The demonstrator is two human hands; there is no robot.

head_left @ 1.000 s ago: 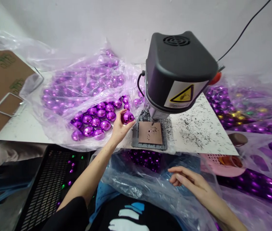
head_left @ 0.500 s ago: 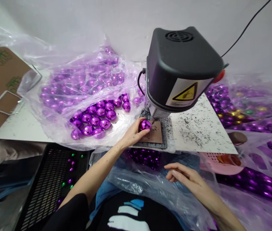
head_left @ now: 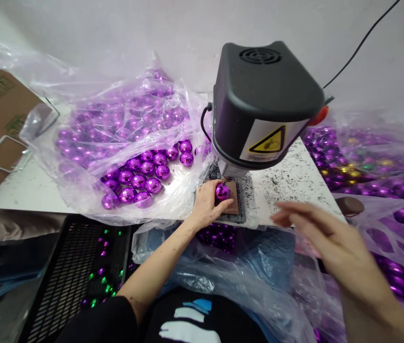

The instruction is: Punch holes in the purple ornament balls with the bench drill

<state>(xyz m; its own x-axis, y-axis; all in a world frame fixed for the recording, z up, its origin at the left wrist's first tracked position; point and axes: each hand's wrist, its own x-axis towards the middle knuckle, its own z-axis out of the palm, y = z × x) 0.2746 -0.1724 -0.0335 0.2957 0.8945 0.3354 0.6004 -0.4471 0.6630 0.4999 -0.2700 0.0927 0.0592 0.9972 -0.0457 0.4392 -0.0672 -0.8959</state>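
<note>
A shiny purple faceted ball (head_left: 222,190) rests on a brown board (head_left: 235,202) beneath the head of a black drill press (head_left: 266,95). My left hand (head_left: 207,205) closes around it from the left, fingers behind and thumb in front. The drill's tip sits right above the ball; whether it touches cannot be made out. My right hand (head_left: 325,231) is raised over the table's front right edge, smeared by motion, its fingers stretched out with nothing visible in them.
Several purple balls (head_left: 138,181) lie in an open clear plastic bag (head_left: 173,200) to the left. Dark shavings (head_left: 276,190) litter the white table. A black crate (head_left: 62,271) stands below, a cardboard box (head_left: 5,105) at left, and bagged purple balls (head_left: 325,147) at right.
My left hand and the ball have shifted slightly right, under the drill's tip. My right hand has risen and moved right, from in front of my body to beside the table's edge.
</note>
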